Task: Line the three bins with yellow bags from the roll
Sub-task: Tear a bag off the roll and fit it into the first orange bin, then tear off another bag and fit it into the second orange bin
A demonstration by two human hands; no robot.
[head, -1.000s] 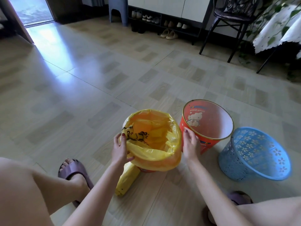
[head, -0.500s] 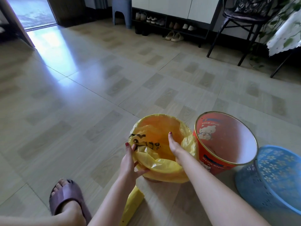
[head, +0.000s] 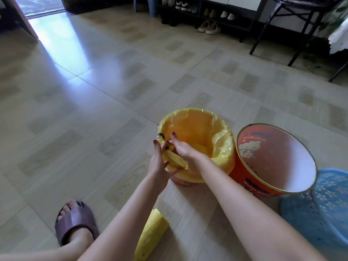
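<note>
Three bins stand close together on the tiled floor [head: 94, 110], within arm's reach of the seated person; the nearest bin [head: 185, 182] already wears a yellow bag [head: 195, 127], its film folded out over the far rim, presumably so that it cannot slide inside; at the near rim slack film is bunched into a fold, which both hands gather, probably to take up excess and tighten the fit. Left hand [head: 160, 166]: fingers curled round the gathered fold from outside; right hand [head: 181, 150]: fingers pinching the same fold from inside the mouth. The red bin [head: 250, 178] and the blue basket bin [head: 323, 213] to the right are unlined; the blue one stands partly behind the red. The roll [head: 150, 236] lies on the floor between the forearms, kept near for the next bag. A slippered foot [head: 75, 221] rests at lower left.
</note>
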